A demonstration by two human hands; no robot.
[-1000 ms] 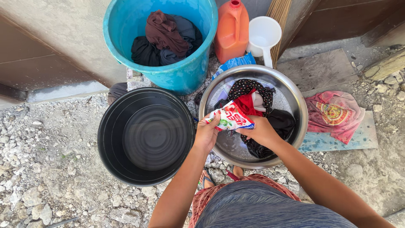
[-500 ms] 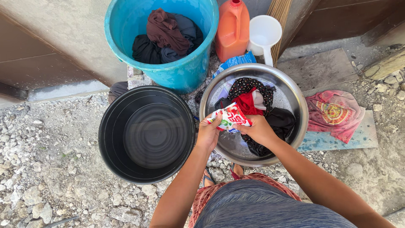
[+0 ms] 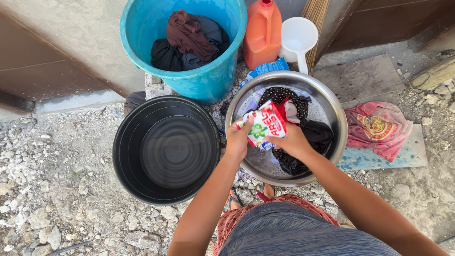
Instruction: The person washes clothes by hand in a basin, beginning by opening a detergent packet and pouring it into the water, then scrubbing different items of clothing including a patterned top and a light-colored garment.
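Left hand (image 3: 237, 138) and right hand (image 3: 290, 141): both grips pinch one sachet (image 3: 263, 124), glossy white-red-green film, crinkled, held over the basin (image 3: 334, 124). Whether it is torn open cannot be told. Handling: pinch close beside the tear line, keep the mouth above the basin.
Below grips: basin, round polished steel; wet dark, red and dotted cloth (image 3: 303, 135), limp.
Left of grips: black tub (image 3: 166, 150), matte plastic, ridged floor.
Beyond grips: teal bucket (image 3: 213, 80) of dark clothes; orange jug (image 3: 263, 34); white scoop (image 3: 298, 37).
Right: pink rag (image 3: 377, 128) on gravel.
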